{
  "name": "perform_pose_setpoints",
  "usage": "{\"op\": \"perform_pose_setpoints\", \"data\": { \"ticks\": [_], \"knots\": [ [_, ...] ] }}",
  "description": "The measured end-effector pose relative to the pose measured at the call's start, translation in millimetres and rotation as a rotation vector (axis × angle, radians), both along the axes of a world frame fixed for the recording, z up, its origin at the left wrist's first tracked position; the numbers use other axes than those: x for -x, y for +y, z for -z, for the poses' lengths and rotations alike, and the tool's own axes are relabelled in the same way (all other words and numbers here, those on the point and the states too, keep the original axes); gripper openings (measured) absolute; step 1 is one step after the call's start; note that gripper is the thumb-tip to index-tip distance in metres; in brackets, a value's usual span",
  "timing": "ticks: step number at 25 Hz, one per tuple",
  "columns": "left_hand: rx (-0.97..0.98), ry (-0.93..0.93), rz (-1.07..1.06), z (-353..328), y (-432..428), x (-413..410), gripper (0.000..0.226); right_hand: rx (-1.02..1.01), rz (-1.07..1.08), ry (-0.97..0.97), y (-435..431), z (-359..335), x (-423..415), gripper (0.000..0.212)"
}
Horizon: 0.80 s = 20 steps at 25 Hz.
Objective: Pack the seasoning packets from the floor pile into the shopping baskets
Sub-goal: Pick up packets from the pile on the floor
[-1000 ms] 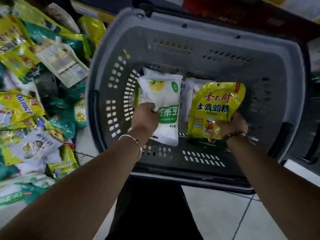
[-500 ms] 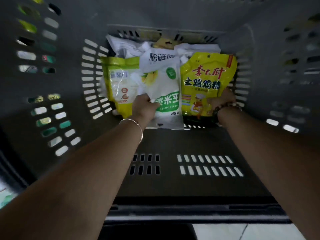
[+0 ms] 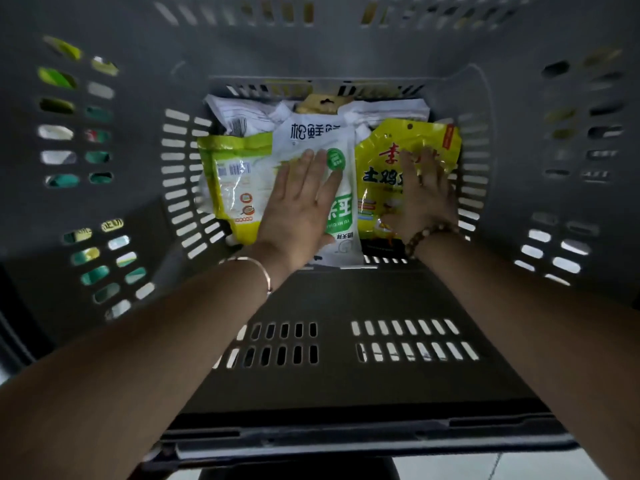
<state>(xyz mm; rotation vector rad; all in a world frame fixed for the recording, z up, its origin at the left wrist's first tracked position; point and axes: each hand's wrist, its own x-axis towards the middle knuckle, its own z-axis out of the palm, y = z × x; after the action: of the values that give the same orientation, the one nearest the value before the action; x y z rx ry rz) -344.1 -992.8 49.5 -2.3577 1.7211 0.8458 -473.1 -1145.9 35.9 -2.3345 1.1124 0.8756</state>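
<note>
Both hands are deep in the shopping basket (image 3: 104,202), at its 12 o'clock end.

Left hand (image 3: 301,202): palm down, fingers straight, pressing flat on the white-and-green packet (image 3: 343,216). No grasp.
Right hand (image 3: 422,192): fingers spread on the yellow packet (image 3: 384,174), also pressing and not grasping. Fingertips are a bit blurred, but nothing looks curled round an edge.

The packets' long axes run 12–6. They sit side by side, leaning on the far wall. A green-edged packet (image 3: 235,178) is at 9 o'clock of the white one, touching it. More white packets (image 3: 242,116) are stacked behind at 12.

Near half of the basket floor (image 3: 346,299), toward 6 o'clock, shows bare slots, so there is plenty of room.

My read is that these two are placed and being flattened, so this step is about done.

Key relation for the next move: green and yellow wrappers (image 3: 57,77) show through the slots in the 9 o'clock wall. That is likely the floor pile, outside the basket on the left. The left hand is nearer to it. Both hands must first lift clear toward 6 o'clock and over the rim, then swing to 9.

Risk: the leaning packets may slump toward 6 once the pressure comes off.
</note>
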Motion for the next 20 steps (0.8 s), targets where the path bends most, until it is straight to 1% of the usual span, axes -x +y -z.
{"op": "perform_pose_setpoints", "data": {
  "ticks": [1,3,6,12,16,18,20],
  "knots": [
    [-0.142,-0.004,0.030,7.9,-4.9,-1.3,0.103,-0.031,-0.053,0.030,0.1,7.4,-2.6,0.105],
    [-0.265,-0.064,0.053,23.8,-8.8,-2.9,0.115,-0.063,-0.119,0.103,1.9,21.8,-7.4,0.118],
    [-0.303,-0.097,0.045,39.9,-9.1,-4.1,0.127,-0.072,-0.121,0.151,7.1,39.2,-9.1,0.134],
    [-0.359,-0.207,0.048,53.3,-15.6,7.0,0.130,-0.025,-0.065,0.172,14.1,54.6,-9.9,0.142],
    [-0.364,-0.218,0.057,54.4,-17.7,6.3,0.130,-0.066,-0.067,0.209,9.4,51.1,-12.3,0.136],
    [-0.366,-0.204,0.067,47.2,-17.9,1.4,0.125,-0.107,-0.037,0.207,5.3,43.2,-15.5,0.120],
    [-0.355,-0.157,0.073,31.5,-20.1,-5.2,0.111,-0.129,0.018,0.170,5.0,29.8,-20.0,0.100]
  ]
}}
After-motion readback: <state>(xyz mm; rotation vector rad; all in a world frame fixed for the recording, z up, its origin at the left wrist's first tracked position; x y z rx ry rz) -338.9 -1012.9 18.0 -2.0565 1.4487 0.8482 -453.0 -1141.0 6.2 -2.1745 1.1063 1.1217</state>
